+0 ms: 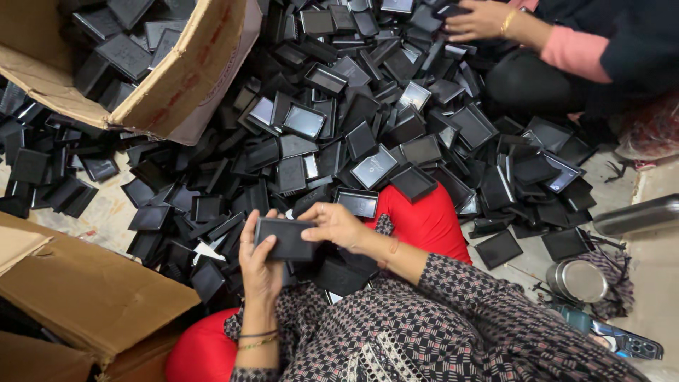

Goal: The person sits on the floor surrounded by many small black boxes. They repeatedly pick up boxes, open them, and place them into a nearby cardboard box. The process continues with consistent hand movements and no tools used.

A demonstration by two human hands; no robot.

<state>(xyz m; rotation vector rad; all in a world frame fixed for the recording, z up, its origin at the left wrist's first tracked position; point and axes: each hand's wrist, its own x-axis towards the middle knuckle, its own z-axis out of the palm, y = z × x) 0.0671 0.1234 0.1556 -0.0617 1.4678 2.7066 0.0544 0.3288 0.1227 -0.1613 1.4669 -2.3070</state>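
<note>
- Head view: a flat black rectangular case (pixel 286 238) is held above the lap, in front of a large heap of black trays (pixel 368 134) spread over the floor.
- The left hand (pixel 259 265) is closed around the case's left end from below.
- The right hand (pixel 338 225) is pinched on the case's right edge, fingers bent over it.
- A torn cardboard box (pixel 185 78) holding more trays is seen upper left.
- Another person's hand (pixel 481 20) rests on the heap at the top.
</note>
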